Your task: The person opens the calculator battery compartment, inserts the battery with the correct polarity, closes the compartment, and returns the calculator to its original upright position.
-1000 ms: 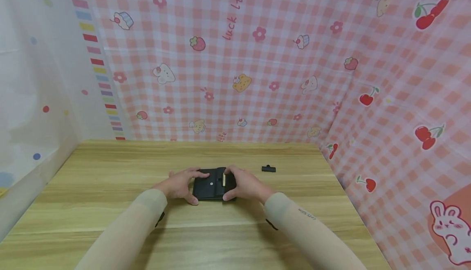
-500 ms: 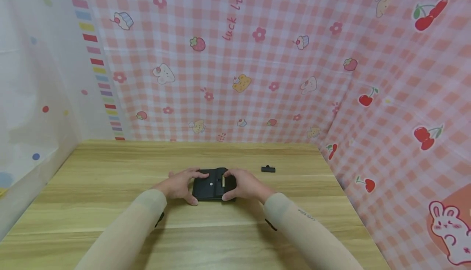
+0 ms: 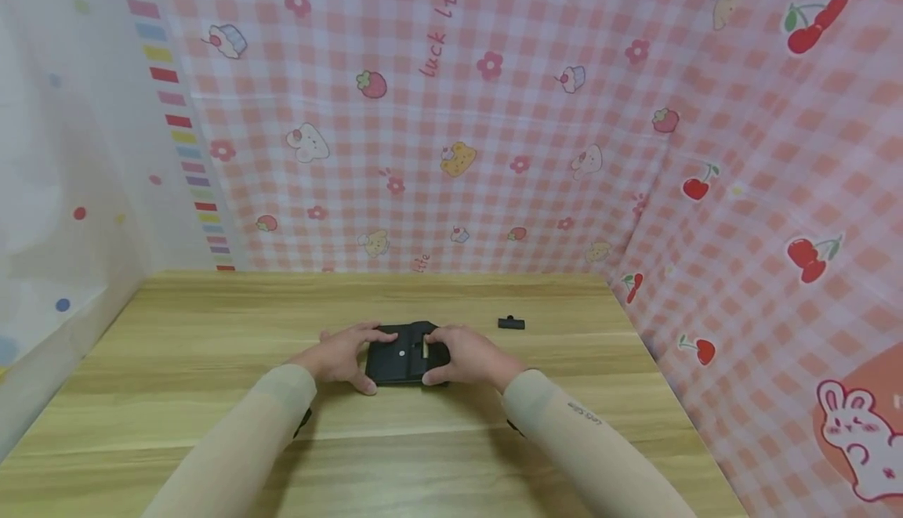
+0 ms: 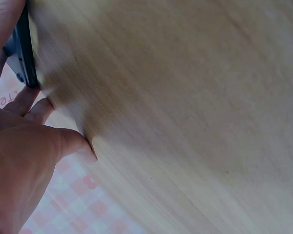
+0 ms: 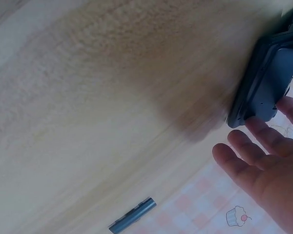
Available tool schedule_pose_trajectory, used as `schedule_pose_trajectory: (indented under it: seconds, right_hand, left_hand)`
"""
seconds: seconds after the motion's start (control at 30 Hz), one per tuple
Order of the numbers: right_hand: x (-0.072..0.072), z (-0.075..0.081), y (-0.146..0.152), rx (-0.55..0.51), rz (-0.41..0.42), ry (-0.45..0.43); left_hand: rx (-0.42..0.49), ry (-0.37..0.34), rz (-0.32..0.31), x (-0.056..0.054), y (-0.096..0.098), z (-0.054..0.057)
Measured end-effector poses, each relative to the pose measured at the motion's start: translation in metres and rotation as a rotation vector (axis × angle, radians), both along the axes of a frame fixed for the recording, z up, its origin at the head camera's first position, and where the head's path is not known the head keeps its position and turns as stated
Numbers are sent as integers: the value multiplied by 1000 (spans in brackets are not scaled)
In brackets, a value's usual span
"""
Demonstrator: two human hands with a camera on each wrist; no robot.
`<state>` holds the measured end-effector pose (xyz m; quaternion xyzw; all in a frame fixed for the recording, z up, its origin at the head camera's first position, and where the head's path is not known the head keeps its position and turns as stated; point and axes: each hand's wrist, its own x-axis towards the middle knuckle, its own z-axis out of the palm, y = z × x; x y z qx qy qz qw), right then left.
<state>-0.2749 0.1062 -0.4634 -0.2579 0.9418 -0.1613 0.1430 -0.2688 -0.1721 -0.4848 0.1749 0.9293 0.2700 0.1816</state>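
Observation:
A flat black device [image 3: 384, 357] lies on the wooden table, between both hands in the head view. A white dot marks its top, and a narrow gold-coloured bar [image 3: 426, 348] shows in a slot right of its middle. My left hand [image 3: 343, 356] holds the device's left side, thumb at the front edge and index finger on top. From the right, my right hand [image 3: 474, 356] grips the other end, with its thumb at the front and index fingertip at the gold bar. In the right wrist view, fingers touch the device's dark edge [image 5: 256, 80]. Hands cover both ends.
A small black cylindrical piece [image 3: 511, 323] with a little knob lies apart on the table [image 3: 395, 455], right of and behind the right hand. Pink checked cloth [image 3: 416, 134] hangs behind the table and along its right; white cloth [image 3: 49, 189] hangs at left.
The head view has shifted slightly. Slightly less of the gold-coloured bar shows beside the right index fingertip. Both hands keep nearly the same hold on the device.

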Motion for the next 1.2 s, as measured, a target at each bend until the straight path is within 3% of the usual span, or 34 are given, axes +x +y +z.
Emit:
schedule_pose_trajectory:
  seconds: [0.47,0.77,1.2]
  right_hand:
    - [-3,-5,4,-11,38,-10]
    - [-10,-13,13,-42,112,-15]
    - [-13,-12,18,-77,123,-39]
  left_hand:
    - [14,-1,12,0,-6,-4]
    - [5,0,10,2,-5,-1]
    - [-7,-2,-1,-1,-2,0]
